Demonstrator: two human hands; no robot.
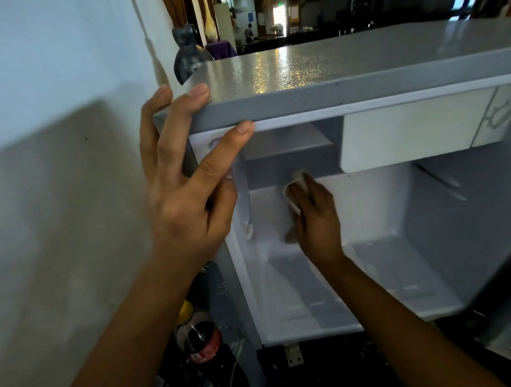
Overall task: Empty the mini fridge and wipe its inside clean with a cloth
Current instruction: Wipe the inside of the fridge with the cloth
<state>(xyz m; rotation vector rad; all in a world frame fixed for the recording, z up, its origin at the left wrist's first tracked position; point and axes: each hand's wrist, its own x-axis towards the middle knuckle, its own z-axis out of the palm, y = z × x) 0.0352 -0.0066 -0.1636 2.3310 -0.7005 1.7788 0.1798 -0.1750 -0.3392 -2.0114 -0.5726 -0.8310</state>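
The grey mini fridge (345, 71) stands open in front of me, its white inside bare of items. My left hand (184, 178) grips the top left front corner of the fridge, fingers over the top edge. My right hand (316, 217) reaches inside and presses a pale cloth (296, 186) against the back wall, near the left side. Only part of the cloth shows past my fingers. A small freezer flap (414, 135) hangs closed at the upper right of the inside.
A white wall (58, 142) runs close along the left. In the gap beside the fridge, low down, stand dark bottles (201, 343) with red labels. A grey vase-like object (190, 56) sits behind the fridge top. A dim room lies beyond.
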